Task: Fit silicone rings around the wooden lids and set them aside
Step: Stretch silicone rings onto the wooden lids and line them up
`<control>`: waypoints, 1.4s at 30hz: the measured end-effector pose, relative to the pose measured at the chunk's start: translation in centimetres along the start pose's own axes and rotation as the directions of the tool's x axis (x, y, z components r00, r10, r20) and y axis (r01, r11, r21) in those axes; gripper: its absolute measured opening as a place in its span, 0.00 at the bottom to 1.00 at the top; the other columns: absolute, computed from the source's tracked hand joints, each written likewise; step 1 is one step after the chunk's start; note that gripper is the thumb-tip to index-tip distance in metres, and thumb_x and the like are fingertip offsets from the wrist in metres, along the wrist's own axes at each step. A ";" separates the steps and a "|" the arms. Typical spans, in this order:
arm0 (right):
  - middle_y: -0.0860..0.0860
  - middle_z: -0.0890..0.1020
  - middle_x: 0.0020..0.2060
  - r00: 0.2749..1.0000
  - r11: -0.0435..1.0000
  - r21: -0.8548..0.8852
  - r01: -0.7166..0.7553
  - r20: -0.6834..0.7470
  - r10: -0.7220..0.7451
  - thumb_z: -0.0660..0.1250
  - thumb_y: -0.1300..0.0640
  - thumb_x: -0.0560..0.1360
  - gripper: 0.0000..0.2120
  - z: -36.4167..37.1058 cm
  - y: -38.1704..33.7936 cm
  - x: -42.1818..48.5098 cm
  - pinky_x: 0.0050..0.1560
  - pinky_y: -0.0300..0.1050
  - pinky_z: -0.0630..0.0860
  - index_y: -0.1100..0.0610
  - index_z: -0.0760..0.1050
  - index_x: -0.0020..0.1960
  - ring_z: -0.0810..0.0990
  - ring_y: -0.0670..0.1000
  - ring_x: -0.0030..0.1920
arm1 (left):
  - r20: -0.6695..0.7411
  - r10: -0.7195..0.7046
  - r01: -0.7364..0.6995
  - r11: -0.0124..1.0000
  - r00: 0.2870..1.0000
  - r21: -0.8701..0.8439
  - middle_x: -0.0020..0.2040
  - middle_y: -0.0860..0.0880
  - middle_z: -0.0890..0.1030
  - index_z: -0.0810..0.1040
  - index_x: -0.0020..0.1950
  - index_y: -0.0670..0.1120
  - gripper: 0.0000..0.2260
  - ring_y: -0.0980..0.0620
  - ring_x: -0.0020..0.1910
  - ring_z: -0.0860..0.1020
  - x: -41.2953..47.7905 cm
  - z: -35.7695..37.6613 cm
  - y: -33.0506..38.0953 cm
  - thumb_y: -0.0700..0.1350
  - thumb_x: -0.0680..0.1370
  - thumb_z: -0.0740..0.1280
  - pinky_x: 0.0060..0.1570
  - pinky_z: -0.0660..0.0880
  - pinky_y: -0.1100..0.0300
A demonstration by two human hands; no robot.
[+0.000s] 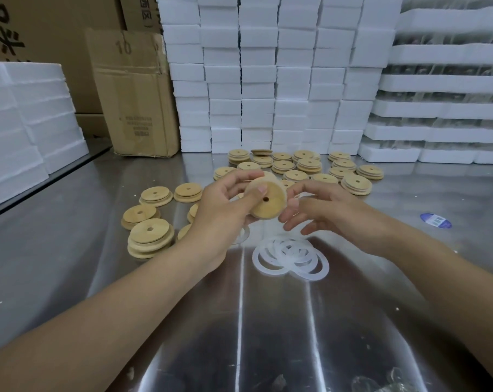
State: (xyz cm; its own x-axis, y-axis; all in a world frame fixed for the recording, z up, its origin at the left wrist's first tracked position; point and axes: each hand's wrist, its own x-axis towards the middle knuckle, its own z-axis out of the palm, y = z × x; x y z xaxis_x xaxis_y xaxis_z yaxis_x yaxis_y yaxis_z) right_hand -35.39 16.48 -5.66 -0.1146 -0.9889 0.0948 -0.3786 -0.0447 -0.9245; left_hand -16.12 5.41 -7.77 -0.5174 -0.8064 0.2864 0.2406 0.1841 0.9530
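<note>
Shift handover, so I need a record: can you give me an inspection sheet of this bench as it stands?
Surface: steel table, reflective, with scattered white crumbs.
Job's things: wooden lid in hand; loose lids on the left; rear lids behind; silicone rings piled nearest.
Clutter: blue sticker.
Grips: left hand holds the wooden lid; right hand open beside it.
Cables: nothing seen.
Surroundings: foam blocks, cardboard box.

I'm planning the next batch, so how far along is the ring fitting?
Done: unclear. Lids lie in a left group and a back group, but any fitted rings there are too small to see. In hand: the left hand grips one wooden lid; the right hand is open beside it. Left: several loose silicone rings lie on the table, so at least those remain to fit.
</note>
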 end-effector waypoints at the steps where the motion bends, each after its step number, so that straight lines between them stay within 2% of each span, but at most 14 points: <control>1: 0.57 0.88 0.48 1.000 1.000 0.024 0.021 0.005 -0.021 0.73 0.51 0.79 0.11 0.4 0.0 0.1 0.54 0.50 0.79 0.56 0.79 0.58 0.87 0.56 0.51 | 0.002 0.027 -0.027 0.999 1.000 0.043 0.53 0.49 0.89 0.85 0.60 0.49 0.08 0.54 0.50 0.88 0.0 0.1 0.1 0.42 0.82 0.74 0.46 0.83 0.61; 4: 0.55 0.86 0.40 0.997 0.999 -0.003 0.046 -0.065 -0.046 0.73 0.55 0.80 0.06 0.5 0.5 0.7 0.46 0.46 0.77 0.58 0.81 0.50 0.84 0.52 0.42 | -0.033 0.118 -0.112 0.983 0.992 0.145 0.53 0.54 0.89 0.86 0.59 0.52 0.07 0.60 0.50 0.86 0.7 -0.3 1.5 0.45 0.81 0.76 0.45 0.79 0.68; 8: 0.53 0.84 0.34 0.970 0.975 -0.167 -0.143 -0.219 0.105 0.69 0.54 0.81 0.14 -2.2 2.1 0.9 0.37 0.43 0.72 0.59 0.79 0.39 0.80 0.50 0.35 | -0.206 0.199 -0.132 0.946 0.958 0.297 0.53 0.59 0.87 0.85 0.58 0.59 0.05 0.65 0.50 0.84 2.5 -4.0 4.1 0.51 0.84 0.71 0.54 0.78 0.62; 11: 0.52 0.85 0.36 0.885 0.784 -0.493 -0.378 -0.442 0.149 0.69 0.45 0.79 0.16 -4.0 4.0 1.0 0.43 0.48 0.76 0.56 0.79 0.41 0.81 0.53 0.40 | -0.330 0.266 -0.102 0.893 0.906 0.439 0.51 0.61 0.85 0.86 0.55 0.59 0.07 0.65 0.51 0.81 4.1 -8.2 4.9 0.48 0.85 0.69 0.51 0.74 0.65; 13: 0.48 0.85 0.36 0.847 0.724 -0.546 -0.421 -0.523 0.098 0.69 0.42 0.78 0.13 -4.0 4.4 1.0 0.47 0.50 0.78 0.51 0.77 0.43 0.82 0.51 0.42 | -0.386 0.264 -0.043 0.868 0.884 0.495 0.51 0.63 0.84 0.86 0.52 0.60 0.08 0.65 0.54 0.79 5.1 -10.7 4.6 0.47 0.84 0.69 0.55 0.74 0.61; 17: 0.46 0.82 0.30 0.869 0.774 -0.573 -0.268 -0.490 -0.061 0.69 0.45 0.78 0.12 -2.5 3.7 1.2 0.37 0.46 0.71 0.50 0.76 0.39 0.80 0.49 0.37 | -0.379 0.159 0.139 0.749 0.911 0.648 0.55 0.59 0.83 0.85 0.54 0.59 0.05 0.54 0.59 0.80 6.5 -14.8 2.5 0.48 0.82 0.71 0.61 0.80 0.48; 21: 0.47 0.85 0.30 0.922 0.878 -0.441 -0.188 -0.388 0.003 0.69 0.46 0.79 0.09 -0.6 2.8 1.2 0.33 0.40 0.73 0.50 0.78 0.43 0.82 0.50 0.28 | -0.295 0.077 0.203 0.562 0.952 0.802 0.53 0.56 0.82 0.82 0.50 0.60 0.05 0.49 0.57 0.80 6.7 -16.5 0.5 0.49 0.80 0.74 0.60 0.81 0.45; 26: 0.40 0.86 0.40 0.916 0.820 -0.551 -0.151 -0.390 -0.093 0.70 0.48 0.79 0.02 -0.1 3.0 1.1 0.50 0.48 0.79 0.44 0.78 0.50 0.83 0.43 0.37 | -0.264 0.012 0.229 0.456 0.965 0.860 0.64 0.51 0.81 0.81 0.51 0.63 0.06 0.48 0.61 0.78 6.4 -16.7 0.2 0.56 0.77 0.76 0.55 0.74 0.51; 28: 0.37 0.84 0.44 0.925 0.767 -0.628 -0.134 -0.357 -0.130 0.70 0.47 0.79 0.02 0.3 3.1 1.0 0.56 0.51 0.79 0.43 0.79 0.50 0.83 0.45 0.49 | -0.231 0.050 0.188 0.431 0.972 0.883 0.65 0.52 0.81 0.81 0.53 0.63 0.06 0.48 0.63 0.78 6.2 -16.0 0.4 0.58 0.78 0.75 0.55 0.74 0.51; 30: 0.37 0.84 0.45 0.931 0.760 -0.640 -0.113 -0.335 -0.144 0.69 0.46 0.79 0.02 0.5 3.1 1.0 0.57 0.53 0.78 0.43 0.79 0.48 0.81 0.44 0.48 | -0.158 0.071 0.116 0.407 0.985 0.906 0.62 0.55 0.82 0.82 0.55 0.62 0.06 0.50 0.62 0.79 5.8 -14.9 1.1 0.59 0.79 0.73 0.57 0.76 0.50; 34: 0.37 0.85 0.45 0.955 0.737 -0.673 -0.067 -0.258 -0.148 0.67 0.46 0.79 0.05 0.7 3.3 1.1 0.50 0.51 0.78 0.42 0.77 0.44 0.77 0.40 0.39 | -0.021 -0.142 0.063 0.294 0.990 0.954 0.51 0.59 0.82 0.83 0.49 0.61 0.11 0.54 0.54 0.80 4.9 -13.6 4.3 0.66 0.75 0.74 0.53 0.77 0.51; 37: 0.37 0.85 0.45 0.955 0.732 -0.680 -0.047 -0.247 -0.167 0.67 0.47 0.79 0.07 0.7 3.4 1.1 0.45 0.46 0.74 0.42 0.77 0.42 0.76 0.37 0.37 | 0.032 -0.451 0.077 0.221 0.892 0.972 0.55 0.58 0.81 0.84 0.51 0.63 0.26 0.56 0.56 0.79 3.9 -13.6 7.3 0.75 0.61 0.78 0.57 0.77 0.51; 39: 0.37 0.85 0.44 0.954 0.724 -0.688 -0.050 -0.247 -0.169 0.67 0.47 0.79 0.07 0.6 3.3 1.1 0.45 0.46 0.74 0.42 0.78 0.42 0.76 0.38 0.36 | 0.035 -0.551 0.073 0.173 0.834 0.982 0.57 0.57 0.81 0.82 0.55 0.64 0.31 0.55 0.57 0.79 3.3 -13.9 8.6 0.72 0.55 0.81 0.56 0.77 0.53; 42: 0.37 0.84 0.45 0.956 0.716 -0.697 -0.043 -0.237 -0.173 0.67 0.47 0.79 0.07 0.8 3.3 1.2 0.48 0.49 0.77 0.42 0.78 0.42 0.77 0.39 0.39 | 0.022 -0.585 0.069 0.132 0.811 0.989 0.55 0.54 0.82 0.81 0.56 0.63 0.27 0.53 0.55 0.81 3.1 -13.9 8.9 0.63 0.62 0.86 0.53 0.75 0.55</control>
State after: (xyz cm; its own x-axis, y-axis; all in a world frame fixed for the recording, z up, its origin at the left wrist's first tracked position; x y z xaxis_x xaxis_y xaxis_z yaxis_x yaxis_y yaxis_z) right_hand -36.05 15.06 -8.85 -0.2617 -0.9039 0.3383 -0.9061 0.1093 -0.4088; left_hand -4.21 -3.27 0.25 -0.5780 -0.7495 -0.3227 -0.8159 0.5247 0.2428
